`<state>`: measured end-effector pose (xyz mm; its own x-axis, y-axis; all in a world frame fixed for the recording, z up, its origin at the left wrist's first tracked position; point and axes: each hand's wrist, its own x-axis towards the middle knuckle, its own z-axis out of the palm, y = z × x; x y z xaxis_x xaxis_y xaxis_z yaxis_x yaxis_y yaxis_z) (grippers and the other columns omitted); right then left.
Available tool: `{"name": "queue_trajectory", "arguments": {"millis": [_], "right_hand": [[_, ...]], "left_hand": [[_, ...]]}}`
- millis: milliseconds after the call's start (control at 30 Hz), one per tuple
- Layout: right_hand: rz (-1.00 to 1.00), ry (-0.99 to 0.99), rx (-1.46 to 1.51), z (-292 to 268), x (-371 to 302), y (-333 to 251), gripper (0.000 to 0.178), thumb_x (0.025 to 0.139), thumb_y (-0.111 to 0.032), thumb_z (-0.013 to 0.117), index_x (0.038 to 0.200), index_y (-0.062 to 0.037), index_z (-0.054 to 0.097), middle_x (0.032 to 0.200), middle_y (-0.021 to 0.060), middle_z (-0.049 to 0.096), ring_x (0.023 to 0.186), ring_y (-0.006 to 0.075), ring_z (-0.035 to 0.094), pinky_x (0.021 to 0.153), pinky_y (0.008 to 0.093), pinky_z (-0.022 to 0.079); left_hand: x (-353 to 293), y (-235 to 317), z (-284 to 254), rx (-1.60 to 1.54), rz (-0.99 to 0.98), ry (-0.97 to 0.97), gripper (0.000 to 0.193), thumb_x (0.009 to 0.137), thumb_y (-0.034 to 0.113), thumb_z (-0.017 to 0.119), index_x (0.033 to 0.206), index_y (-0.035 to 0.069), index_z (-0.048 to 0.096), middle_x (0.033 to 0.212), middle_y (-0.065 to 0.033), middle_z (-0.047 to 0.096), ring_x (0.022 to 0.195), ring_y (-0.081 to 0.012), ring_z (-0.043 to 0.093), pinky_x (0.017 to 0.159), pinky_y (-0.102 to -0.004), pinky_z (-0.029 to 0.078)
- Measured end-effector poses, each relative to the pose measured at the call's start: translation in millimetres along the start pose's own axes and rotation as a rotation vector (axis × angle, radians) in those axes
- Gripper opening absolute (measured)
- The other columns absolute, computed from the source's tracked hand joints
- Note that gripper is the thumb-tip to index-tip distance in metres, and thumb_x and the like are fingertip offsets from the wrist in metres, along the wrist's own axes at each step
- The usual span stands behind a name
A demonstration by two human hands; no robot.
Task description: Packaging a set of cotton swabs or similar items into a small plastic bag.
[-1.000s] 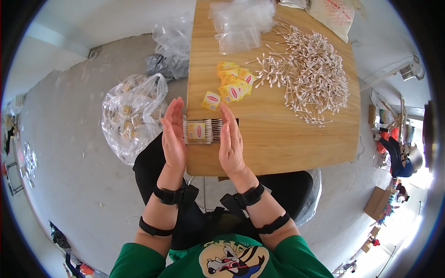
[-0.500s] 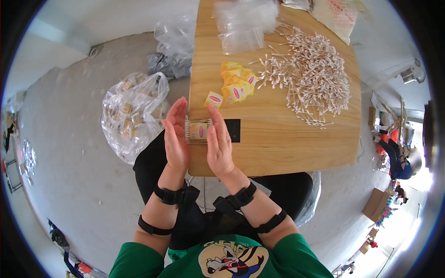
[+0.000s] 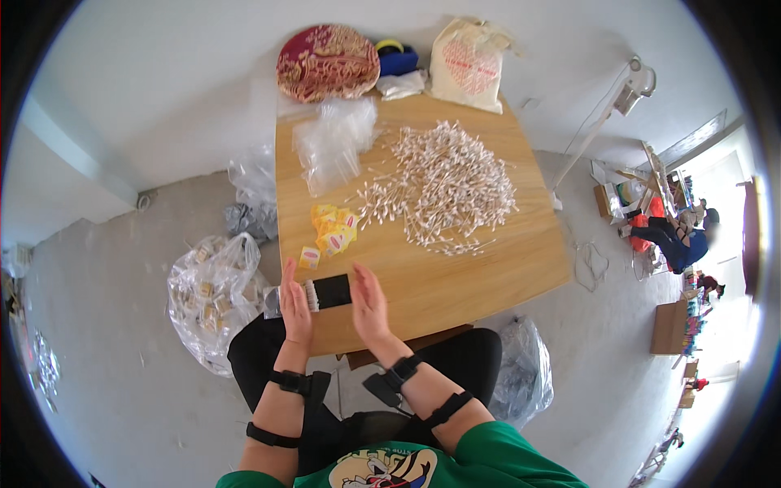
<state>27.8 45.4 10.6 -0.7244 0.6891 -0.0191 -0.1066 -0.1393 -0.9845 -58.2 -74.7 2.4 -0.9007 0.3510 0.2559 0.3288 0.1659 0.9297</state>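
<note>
My left hand (image 3: 296, 309) stands on edge at the table's near left corner, fingers stretched out. Against its palm side show the white tips of a bundle of cotton swabs (image 3: 312, 296), the rest hidden behind the hand. A flat black rectangle (image 3: 333, 291) lies between the hands, beside the swabs. My right hand (image 3: 371, 311) is open at the rectangle's right end, its palm facing left, with nothing in it. Clear plastic (image 3: 272, 303) pokes out on the left hand's outer side. Just beyond my left fingertips lies a single yellow printed card (image 3: 309, 258).
More yellow cards (image 3: 335, 230) are piled farther up the wooden table (image 3: 439, 297). A large heap of loose swabs (image 3: 455, 183) covers its middle. Clear bags (image 3: 333, 142) and a cloth sack (image 3: 468, 65) sit at the back. A filled plastic bag (image 3: 213, 297) stands on the floor at left.
The view has tilted up, showing the table's far end. My hands have moved wider apart. The swab bundle with its yellow card, visible between them before, is now mostly hidden behind my left hand.
</note>
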Motion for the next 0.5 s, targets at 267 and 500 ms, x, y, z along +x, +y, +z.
{"name": "queue_trajectory", "arguments": {"millis": [267, 500], "right_hand": [[-0.336, 0.362, -1.131, -226.6, 69.8, -26.7, 0.050, 0.094, -0.017, 0.056, 0.140, -0.0037, 0.045, 0.141, 0.0173, 0.049, 0.135, 0.0313, 0.042, 0.113, 0.0421, 0.034], [-0.041, 0.109, -1.371, -240.9, 90.7, -51.3, 0.061, 0.098, -0.034, 0.046, 0.151, -0.0076, 0.032, 0.157, 0.0175, 0.031, 0.148, 0.0298, 0.024, 0.122, 0.0438, 0.015]], "left_hand": [[-16.6, 32.7, 46.0, 0.306, 0.120, -0.282, 0.043, 0.097, 0.015, 0.054, 0.136, -0.001, 0.048, 0.141, -0.0211, 0.048, 0.134, -0.0375, 0.043, 0.110, -0.0450, 0.038], [-25.8, 36.3, 84.7, 0.694, 0.228, -0.296, 0.052, 0.095, 0.022, 0.055, 0.140, 0.001, 0.043, 0.145, -0.0177, 0.046, 0.137, -0.0319, 0.041, 0.116, -0.0457, 0.030]]}}
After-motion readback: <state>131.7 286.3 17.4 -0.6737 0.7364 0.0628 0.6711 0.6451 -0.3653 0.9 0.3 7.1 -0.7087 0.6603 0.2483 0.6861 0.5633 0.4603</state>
